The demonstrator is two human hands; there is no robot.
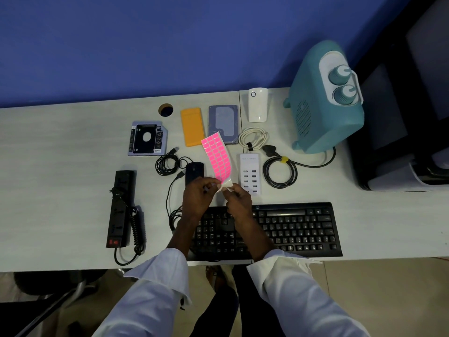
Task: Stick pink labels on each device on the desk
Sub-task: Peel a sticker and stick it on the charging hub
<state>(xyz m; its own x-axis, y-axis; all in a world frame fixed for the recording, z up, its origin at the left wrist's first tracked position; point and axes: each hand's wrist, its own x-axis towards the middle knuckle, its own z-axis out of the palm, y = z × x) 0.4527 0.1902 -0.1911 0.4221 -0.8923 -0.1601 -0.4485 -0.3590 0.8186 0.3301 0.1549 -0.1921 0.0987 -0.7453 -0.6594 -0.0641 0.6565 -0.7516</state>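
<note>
A strip of pink labels (217,155) stands upright above the desk, held at its bare lower end by both hands. My left hand (199,194) pinches the left corner and my right hand (237,197) pinches the right corner. Behind the hands lie a black mouse (194,171) and a white USB charging hub (250,171). A black keyboard (291,227) lies under my forearms. Farther back are an orange case (192,126), a hard drive (223,122), a drive caddy (147,137) and a white plug-in device (257,104). No pink label shows on any device.
A black power strip (120,207) with a coiled cord lies at the left. A teal heater (325,98) stands at the back right, its black cable (279,171) coiled beside the hub. A white cable (252,138) and a black USB cable (167,164) lie mid-desk. A dark printer (401,142) sits far right.
</note>
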